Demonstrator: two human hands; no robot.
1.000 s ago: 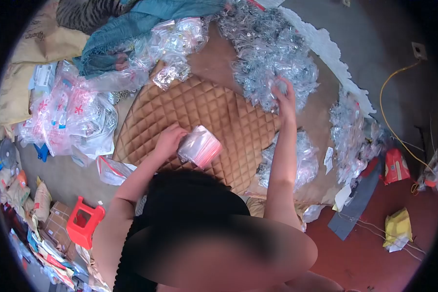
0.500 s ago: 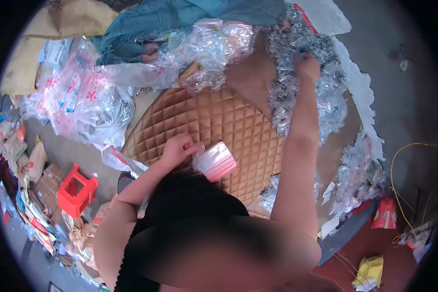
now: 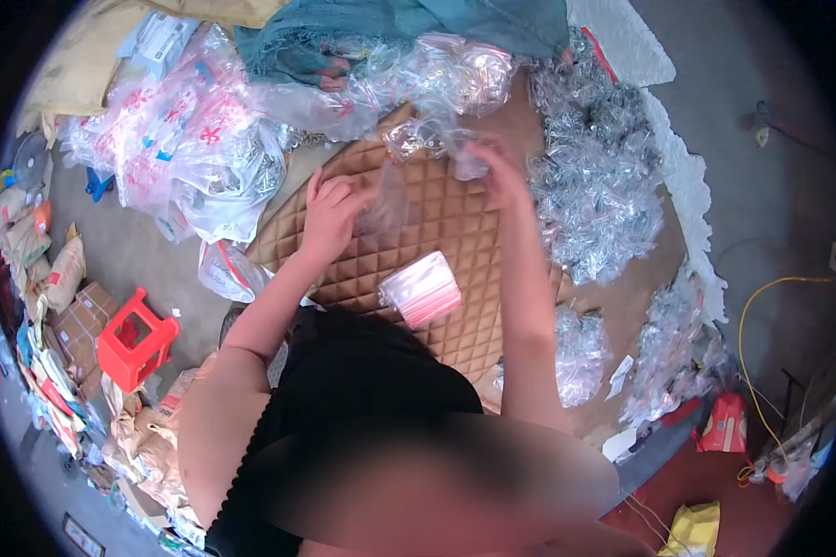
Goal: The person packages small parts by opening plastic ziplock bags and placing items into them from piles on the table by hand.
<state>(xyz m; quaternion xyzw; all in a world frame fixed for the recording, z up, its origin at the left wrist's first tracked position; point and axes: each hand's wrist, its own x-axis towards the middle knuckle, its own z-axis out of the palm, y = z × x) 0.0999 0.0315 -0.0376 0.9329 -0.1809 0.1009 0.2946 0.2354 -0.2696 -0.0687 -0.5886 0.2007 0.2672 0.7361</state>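
My left hand [image 3: 333, 215] is over the brown quilted mat [image 3: 344, 274], its thumb and index finger pinching a clear plastic bag [image 3: 387, 206] that hangs to the right. Facing it, my right hand [image 3: 500, 176] is smeared by motion. A small clear packet [image 3: 469, 160] shows at its fingertips; its contents cannot be made out. Below both hands lies a stack of clear zip bags [image 3: 423, 290] with pink-red edges, near my lap.
A big heap of clear, silvery packets [image 3: 594, 186] lies to the right, with more packets [image 3: 460, 70] beyond the mat. Large filled plastic bags [image 3: 204, 139] stand at left. A red stool [image 3: 137, 342] is lower left. Another person's hand [image 3: 333, 72] shows at the top.
My left hand has moved up and away from the zip-bag stack with one clear bag. My right hand has come left from the silvery heap to over the mat. The view has shifted slightly.
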